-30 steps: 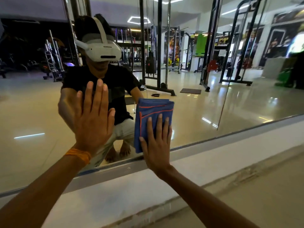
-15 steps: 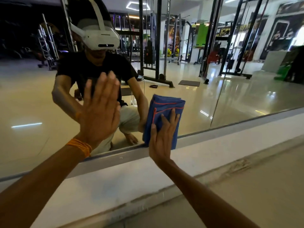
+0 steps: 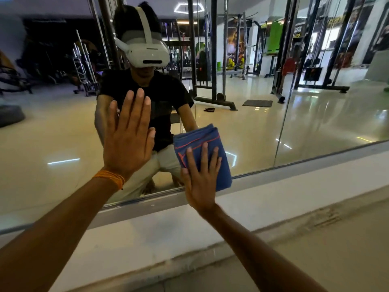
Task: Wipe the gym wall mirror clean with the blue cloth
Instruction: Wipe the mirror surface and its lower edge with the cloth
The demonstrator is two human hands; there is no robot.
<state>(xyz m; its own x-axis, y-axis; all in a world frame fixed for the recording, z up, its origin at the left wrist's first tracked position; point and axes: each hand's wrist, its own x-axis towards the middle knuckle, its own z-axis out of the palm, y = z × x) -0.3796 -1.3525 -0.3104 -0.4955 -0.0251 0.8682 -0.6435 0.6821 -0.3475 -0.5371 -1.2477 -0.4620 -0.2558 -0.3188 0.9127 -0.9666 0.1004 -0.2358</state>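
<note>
As left hand [image 3: 128, 140] touches mirror [image 3: 305, 127], right hand [image 3: 200, 182] presses one cloth [image 3: 197, 137].

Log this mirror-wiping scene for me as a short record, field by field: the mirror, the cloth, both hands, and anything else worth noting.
mirror: wall-mounted, reflecting gym machines and the person
blue cloth: folded, orange stitching, low on the mirror, bottom corner over the metal frame
left hand: flat on the mirror, fingers straight, holding nothing
right hand: fingers spread, pressing the blue cloth against the glass
wristband: orange, on the left wrist
ledge: white, below the frame
</note>
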